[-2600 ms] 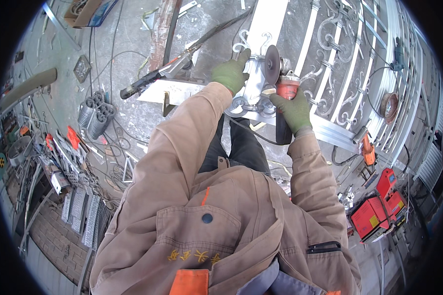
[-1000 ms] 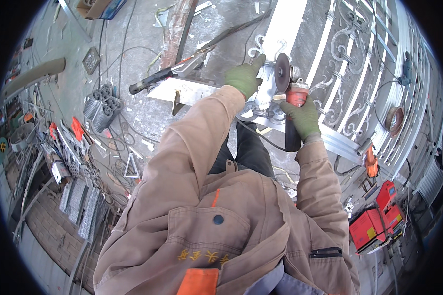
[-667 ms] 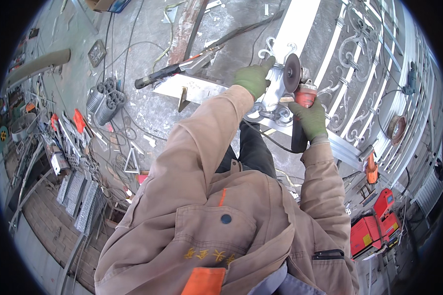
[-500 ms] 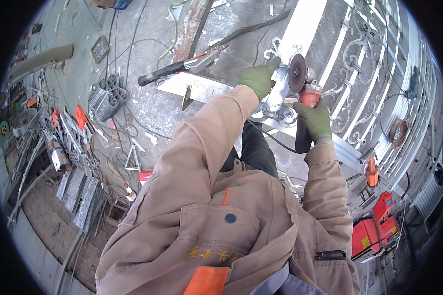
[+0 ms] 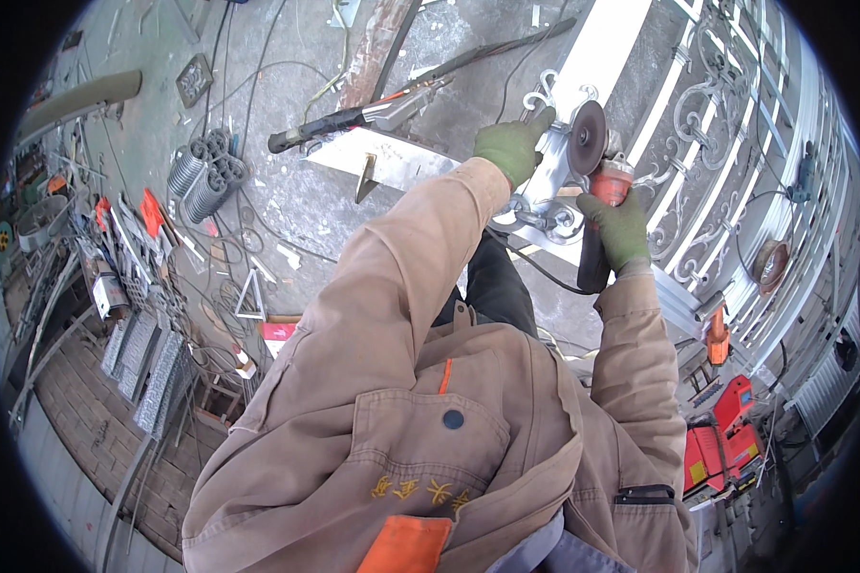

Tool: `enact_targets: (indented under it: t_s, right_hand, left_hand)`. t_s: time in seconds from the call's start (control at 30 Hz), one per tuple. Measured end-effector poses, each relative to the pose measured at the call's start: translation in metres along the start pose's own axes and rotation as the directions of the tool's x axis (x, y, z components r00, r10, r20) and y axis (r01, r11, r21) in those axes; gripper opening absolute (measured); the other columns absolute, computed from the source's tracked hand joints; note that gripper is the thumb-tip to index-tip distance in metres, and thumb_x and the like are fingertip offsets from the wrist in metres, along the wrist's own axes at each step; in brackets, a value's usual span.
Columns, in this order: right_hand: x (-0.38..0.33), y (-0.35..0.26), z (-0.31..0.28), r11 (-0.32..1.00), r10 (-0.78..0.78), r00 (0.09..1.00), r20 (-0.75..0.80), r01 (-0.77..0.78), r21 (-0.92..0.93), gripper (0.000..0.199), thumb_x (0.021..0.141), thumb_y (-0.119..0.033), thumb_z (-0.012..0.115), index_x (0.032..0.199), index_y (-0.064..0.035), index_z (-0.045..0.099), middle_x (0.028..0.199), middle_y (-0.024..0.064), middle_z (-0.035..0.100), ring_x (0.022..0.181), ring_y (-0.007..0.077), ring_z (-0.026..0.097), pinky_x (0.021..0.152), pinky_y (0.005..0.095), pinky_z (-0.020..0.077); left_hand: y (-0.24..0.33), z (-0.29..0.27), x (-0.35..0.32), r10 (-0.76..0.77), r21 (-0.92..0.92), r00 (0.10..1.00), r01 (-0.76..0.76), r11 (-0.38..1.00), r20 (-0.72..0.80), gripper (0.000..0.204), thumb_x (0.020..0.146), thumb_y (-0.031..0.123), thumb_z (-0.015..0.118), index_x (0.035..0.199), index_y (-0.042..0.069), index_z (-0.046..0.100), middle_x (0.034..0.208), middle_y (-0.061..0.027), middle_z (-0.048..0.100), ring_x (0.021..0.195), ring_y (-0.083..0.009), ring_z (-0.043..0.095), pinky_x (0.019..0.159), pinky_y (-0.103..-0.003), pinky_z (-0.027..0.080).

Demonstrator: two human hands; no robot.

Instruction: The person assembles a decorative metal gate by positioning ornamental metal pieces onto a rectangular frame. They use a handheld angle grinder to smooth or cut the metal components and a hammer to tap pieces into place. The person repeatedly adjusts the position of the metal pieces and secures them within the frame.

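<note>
My right hand [image 5: 619, 227] in a green glove grips the body of a red and black angle grinder [image 5: 600, 191], whose dark disc [image 5: 587, 137] points up over the work. My left hand [image 5: 512, 148], also in a green glove, holds the grinder's side near the disc, pressed against a silver scroll ornament [image 5: 548, 196]. The ornament belongs to a white and silver ornamental metal railing [image 5: 707, 153] lying flat in front of me. A black cable [image 5: 535, 272] runs from the grinder down past my knee.
A hammer with a black handle [image 5: 339, 119] lies on the concrete floor to the left. Coiled springs [image 5: 201, 172], scrap metal pieces and tools crowd the left side. A red machine box [image 5: 721, 449] stands at lower right, with a spare disc [image 5: 770, 265] on the railing.
My hands and the grinder have shifted slightly up and to the right in the view; the grip on the grinder is unchanged.
</note>
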State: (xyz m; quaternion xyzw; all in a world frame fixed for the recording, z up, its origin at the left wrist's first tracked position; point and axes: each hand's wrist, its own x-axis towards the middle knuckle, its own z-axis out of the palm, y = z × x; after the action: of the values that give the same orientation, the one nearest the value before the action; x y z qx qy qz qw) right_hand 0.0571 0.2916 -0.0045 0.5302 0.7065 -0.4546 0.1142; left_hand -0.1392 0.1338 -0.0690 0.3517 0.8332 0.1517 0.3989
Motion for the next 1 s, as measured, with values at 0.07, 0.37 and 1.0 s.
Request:
enact_targets:
  t_s: [0.07, 0.37, 1.0]
  right_hand:
    - [0.001, -0.003, 0.0, 1.0, 0.009, 1.0, 0.024, -0.01, 0.025, 0.081, 0.077, -0.041, 0.097, 0.138, 0.0056, 0.069, 0.119, 0.0221, 0.081, 0.102, 0.0306, 0.081, 0.09, 0.0437, 0.0642]
    - [0.001, 0.006, 0.001, 1.0, -0.029, 1.0, 0.01, 0.029, 0.004, 0.083, 0.076, -0.039, 0.098, 0.139, 0.0067, 0.069, 0.121, 0.0231, 0.082, 0.104, 0.0325, 0.081, 0.091, 0.044, 0.0646]
    - [0.005, 0.004, 0.006, 0.999, -0.016, 0.999, 0.031, 0.015, 0.044, 0.079, 0.076, -0.041, 0.097, 0.134, 0.0062, 0.07, 0.12, 0.0202, 0.081, 0.101, 0.0294, 0.079, 0.089, 0.0428, 0.0637]
  left_hand:
    - [-0.002, 0.0, 0.001, -0.006, 0.006, 1.0, 0.006, 1.0, 0.002, 0.085, 0.108, 0.034, 0.078, 0.182, 0.035, 0.038, 0.135, -0.021, 0.079, 0.124, -0.0426, 0.078, 0.104, -0.056, 0.06]
    - [-0.001, 0.002, 0.002, -0.005, 0.043, 1.0, 0.005, 0.999, -0.013, 0.085, 0.108, 0.034, 0.079, 0.183, 0.032, 0.038, 0.131, -0.0196, 0.081, 0.121, -0.0417, 0.08, 0.102, -0.054, 0.061]
    - [-0.007, 0.006, 0.001, 0.014, 0.008, 0.999, -0.014, 1.0, -0.052, 0.085, 0.105, 0.032, 0.082, 0.18, 0.032, 0.043, 0.127, -0.0187, 0.082, 0.116, -0.0403, 0.081, 0.098, -0.055, 0.061]
